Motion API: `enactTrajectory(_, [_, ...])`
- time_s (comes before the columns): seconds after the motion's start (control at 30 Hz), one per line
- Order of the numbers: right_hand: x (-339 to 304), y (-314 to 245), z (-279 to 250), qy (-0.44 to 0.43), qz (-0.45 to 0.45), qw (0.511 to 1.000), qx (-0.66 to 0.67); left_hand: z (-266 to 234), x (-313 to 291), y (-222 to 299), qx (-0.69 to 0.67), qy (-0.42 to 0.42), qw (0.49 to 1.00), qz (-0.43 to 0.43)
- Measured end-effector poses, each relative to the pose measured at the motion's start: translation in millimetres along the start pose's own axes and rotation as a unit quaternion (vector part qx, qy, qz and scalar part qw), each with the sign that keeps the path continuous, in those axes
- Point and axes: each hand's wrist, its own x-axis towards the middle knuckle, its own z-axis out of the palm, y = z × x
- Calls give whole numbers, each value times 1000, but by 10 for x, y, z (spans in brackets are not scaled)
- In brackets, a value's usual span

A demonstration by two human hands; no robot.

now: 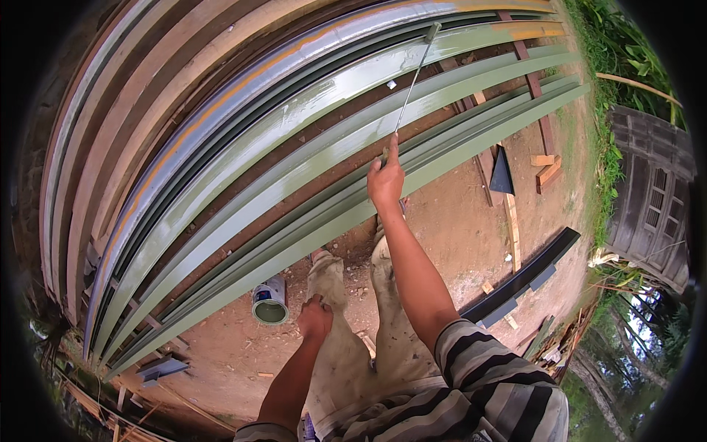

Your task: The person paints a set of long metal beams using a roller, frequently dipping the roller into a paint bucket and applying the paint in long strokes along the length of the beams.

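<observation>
My right hand (387, 177) reaches forward over the long beams, closed around the handle of a paint roller (410, 90), index finger stretched along it. The thin metal rod runs away from me to the small roller head (433, 32), which lies against a far beam coated in wet, shiny pale green paint (317, 92). My left hand (315, 318) rests by my left knee with its fingers curled, and nothing shows in it. Just left of it, on the dirt, stands an open paint can (270, 302) with green inside.
Nearer green beams (294, 239) lie side by side on dark red crossbars (534, 88). Behind them are a grey beam with an orange stripe (243, 77) and several brown ones (125, 140). A dark metal length (523, 276) and wood scraps (549, 173) lie on the ground to the right.
</observation>
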Motion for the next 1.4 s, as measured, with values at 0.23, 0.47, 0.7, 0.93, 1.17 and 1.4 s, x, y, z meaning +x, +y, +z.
enactTrajectory(0.23, [-958,-62,-174,-152,46,987,15,279,-55,390,12,29,999,-29])
enactTrajectory(0.47, [258,238,-416,-77,25,991,111,553,-178,670,26,20,998,-53])
enactTrajectory(0.7, [-702,183,-658,-180,47,980,66,816,-205,837,30,41,998,-35])
enactTrajectory(0.93, [852,583,-862,-70,15,996,49,1038,-221,1024,18,45,997,-56])
enactTrajectory(1.17, [3361,1457,-1577,21,-7,999,40,1175,-151,1297,36,47,997,-57])
enactTrajectory(1.4, [3053,1051,-1988,-45,57,989,126,1224,-210,1526,13,54,995,-87])
